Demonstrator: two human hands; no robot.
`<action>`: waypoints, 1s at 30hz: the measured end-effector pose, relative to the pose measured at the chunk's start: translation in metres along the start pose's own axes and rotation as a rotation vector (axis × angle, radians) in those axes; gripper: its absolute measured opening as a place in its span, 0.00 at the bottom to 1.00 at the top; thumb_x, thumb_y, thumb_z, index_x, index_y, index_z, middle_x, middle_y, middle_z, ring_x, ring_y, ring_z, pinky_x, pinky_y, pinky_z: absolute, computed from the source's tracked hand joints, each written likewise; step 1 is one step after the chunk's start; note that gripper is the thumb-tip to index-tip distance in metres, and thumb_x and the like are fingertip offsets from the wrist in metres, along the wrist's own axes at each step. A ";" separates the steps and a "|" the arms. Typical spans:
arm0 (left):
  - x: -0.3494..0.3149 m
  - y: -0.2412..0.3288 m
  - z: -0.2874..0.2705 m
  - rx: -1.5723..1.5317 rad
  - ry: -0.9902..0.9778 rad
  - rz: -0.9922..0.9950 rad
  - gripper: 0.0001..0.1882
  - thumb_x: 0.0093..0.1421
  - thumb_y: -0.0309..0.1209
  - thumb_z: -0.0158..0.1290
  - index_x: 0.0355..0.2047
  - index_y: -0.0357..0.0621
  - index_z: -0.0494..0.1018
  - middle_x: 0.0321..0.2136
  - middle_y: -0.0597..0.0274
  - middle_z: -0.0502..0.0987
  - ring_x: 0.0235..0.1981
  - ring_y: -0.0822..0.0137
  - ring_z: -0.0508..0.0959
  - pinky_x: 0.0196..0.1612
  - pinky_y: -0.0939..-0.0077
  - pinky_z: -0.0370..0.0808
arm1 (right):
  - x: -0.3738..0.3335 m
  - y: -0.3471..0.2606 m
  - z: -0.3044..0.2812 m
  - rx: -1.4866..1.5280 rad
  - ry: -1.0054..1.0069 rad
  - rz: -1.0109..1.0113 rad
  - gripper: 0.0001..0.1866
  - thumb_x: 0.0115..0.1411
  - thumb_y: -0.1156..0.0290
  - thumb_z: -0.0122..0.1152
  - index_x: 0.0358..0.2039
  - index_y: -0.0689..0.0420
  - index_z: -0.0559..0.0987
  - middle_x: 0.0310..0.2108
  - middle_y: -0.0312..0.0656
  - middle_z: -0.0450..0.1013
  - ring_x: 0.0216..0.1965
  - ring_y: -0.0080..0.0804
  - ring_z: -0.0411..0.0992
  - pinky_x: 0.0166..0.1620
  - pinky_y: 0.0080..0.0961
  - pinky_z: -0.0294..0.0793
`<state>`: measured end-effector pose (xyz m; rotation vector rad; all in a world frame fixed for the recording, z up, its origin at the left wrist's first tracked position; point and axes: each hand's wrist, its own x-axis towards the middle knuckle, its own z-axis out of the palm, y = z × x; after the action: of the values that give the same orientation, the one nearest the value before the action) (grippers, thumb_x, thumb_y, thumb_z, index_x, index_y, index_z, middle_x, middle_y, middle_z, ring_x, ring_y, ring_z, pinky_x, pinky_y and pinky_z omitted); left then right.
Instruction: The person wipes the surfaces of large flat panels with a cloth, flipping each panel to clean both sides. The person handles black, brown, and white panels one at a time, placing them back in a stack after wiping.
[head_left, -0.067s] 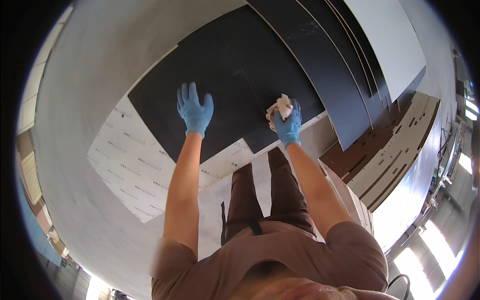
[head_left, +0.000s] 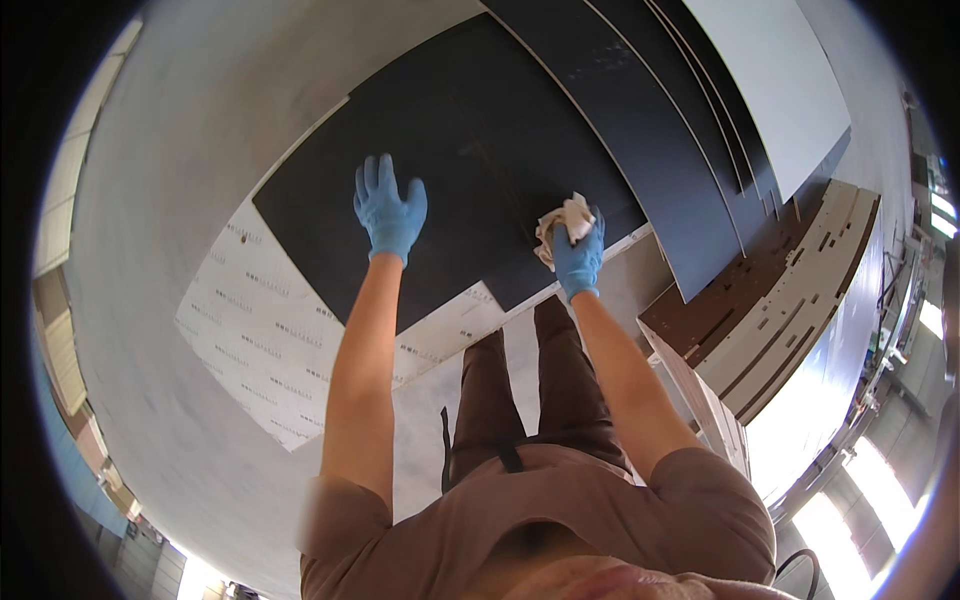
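Observation:
A dark panel (head_left: 440, 130) with a notched near edge lies flat in front of me, on top of a white printed sheet (head_left: 255, 340). My left hand (head_left: 388, 212), in a light blue glove, is spread with its palm down over the panel's left part and holds nothing. Near the panel's right corner, my right hand (head_left: 580, 258), in a matching glove, grips a crumpled cream-white cloth (head_left: 568, 222). The cloth bunches out past the fingers against the dark surface. A faint line runs across the panel between the two hands.
More dark panels (head_left: 640, 120) overlap in a stack to the right, with a pale panel (head_left: 775, 90) beyond them. Farther right are brown boards (head_left: 715, 300) and a cream slotted board (head_left: 800, 290). Grey floor (head_left: 150, 230) stretches along the left.
My right hand has shifted very slightly with the cloth, and my left hand sits a touch farther forward. The panels have stayed in their places.

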<state>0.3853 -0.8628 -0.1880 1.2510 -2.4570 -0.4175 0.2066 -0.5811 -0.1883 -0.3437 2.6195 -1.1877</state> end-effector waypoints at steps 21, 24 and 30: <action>0.245 0.108 0.123 0.489 -0.420 0.047 0.49 0.60 0.65 0.50 0.73 0.48 0.55 0.71 0.50 0.60 0.71 0.51 0.62 0.68 0.45 0.57 | 0.070 -0.002 -0.037 0.174 -0.015 0.723 0.26 0.60 0.57 0.66 0.54 0.61 0.79 0.46 0.48 0.81 0.49 0.40 0.79 0.54 0.36 0.75; 0.240 0.110 0.106 0.476 -0.443 0.057 0.48 0.60 0.65 0.51 0.72 0.47 0.58 0.66 0.48 0.66 0.65 0.50 0.69 0.63 0.46 0.62 | 0.069 0.003 -0.038 0.231 -0.009 0.720 0.27 0.58 0.59 0.68 0.54 0.61 0.79 0.45 0.50 0.81 0.48 0.42 0.80 0.52 0.36 0.76; 0.186 0.078 0.061 0.448 -0.524 -0.124 0.49 0.58 0.63 0.55 0.71 0.47 0.59 0.63 0.49 0.69 0.64 0.48 0.69 0.64 0.44 0.62 | 0.040 0.012 -0.043 0.112 -0.116 0.790 0.26 0.56 0.58 0.69 0.49 0.64 0.81 0.42 0.54 0.82 0.44 0.46 0.82 0.48 0.39 0.78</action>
<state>0.2006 -0.9647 -0.1784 1.6472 -3.0438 -0.2544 0.1536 -0.5555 -0.1747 0.5776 2.2060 -0.9681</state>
